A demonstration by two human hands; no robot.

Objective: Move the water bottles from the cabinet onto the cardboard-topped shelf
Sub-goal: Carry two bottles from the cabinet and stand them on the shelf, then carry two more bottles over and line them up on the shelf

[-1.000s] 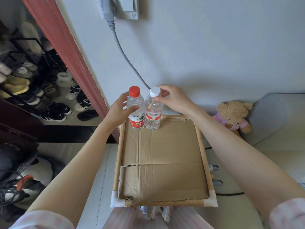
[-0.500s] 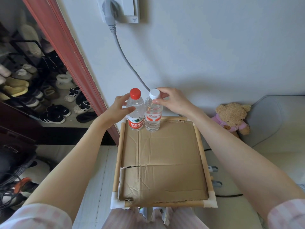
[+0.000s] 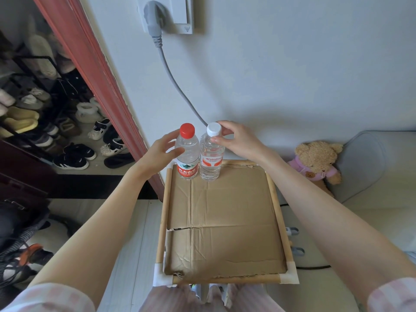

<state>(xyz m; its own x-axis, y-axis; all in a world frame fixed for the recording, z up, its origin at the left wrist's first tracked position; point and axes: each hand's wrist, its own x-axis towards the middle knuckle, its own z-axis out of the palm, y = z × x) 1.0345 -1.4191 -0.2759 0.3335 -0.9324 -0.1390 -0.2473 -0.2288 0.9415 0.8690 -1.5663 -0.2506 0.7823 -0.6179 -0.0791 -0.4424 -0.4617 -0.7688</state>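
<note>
Bottles: red-cap bottle (image 3: 188, 152) and white-cap bottle (image 3: 211, 154) stand touching at the shelf's (image 3: 220, 221) far edge, mid frame
Left hand (image 3: 161, 152): fingers spread, thumb touching red-cap bottle
Right hand (image 3: 236, 140): pinches white cap

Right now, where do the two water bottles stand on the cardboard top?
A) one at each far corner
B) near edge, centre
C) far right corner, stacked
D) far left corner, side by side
D: the red-capped bottle and the white-capped bottle stand upright side by side at the far left corner of the cardboard-topped shelf.

place: home | signs: shoe rack (image 3: 33, 122) (crowded), teddy bear (image 3: 316, 162), wall socket (image 3: 171, 14)
</note>
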